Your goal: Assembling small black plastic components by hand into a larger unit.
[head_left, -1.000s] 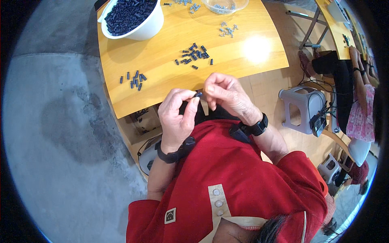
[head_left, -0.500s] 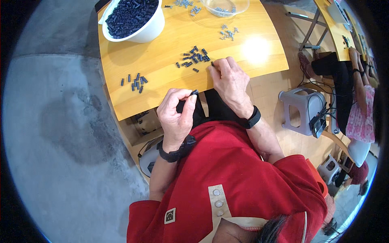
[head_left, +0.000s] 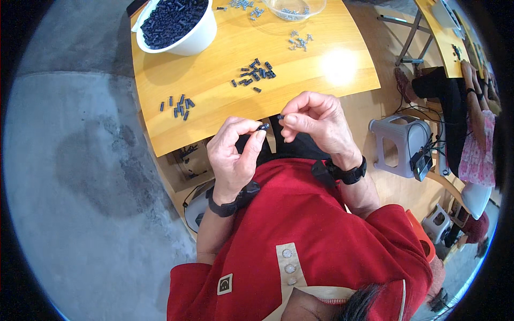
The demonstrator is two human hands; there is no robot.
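Drawn back from the worktop (head_left: pixel 214 101), the right hand (head_left: pixel 284 119) now pinches a small dark piece (head_left: pixel 280 116).
A white tub (head_left: pixel 195 40) is heaped with short dark parts (head_left: pixel 174 21), a small dark group (head_left: pixel 180 108) lies nearer the person, the left hand (head_left: pixel 235 150) grips a dark cylinder (head_left: pixel 264 127) between thumb and forefinger, near the right hand's piece, and a clear dish (head_left: pixel 301 18) holds silvery bits (head_left: pixel 294 11).

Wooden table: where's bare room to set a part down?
Wooden table is bare between the white tub and left black-cylinder cluster; between that cluster and the middle black-cylinder cluster; and from the latter to the right edge, partly under glare. Crowded: far side, around the clear plastic bowl and silver metal pieces.
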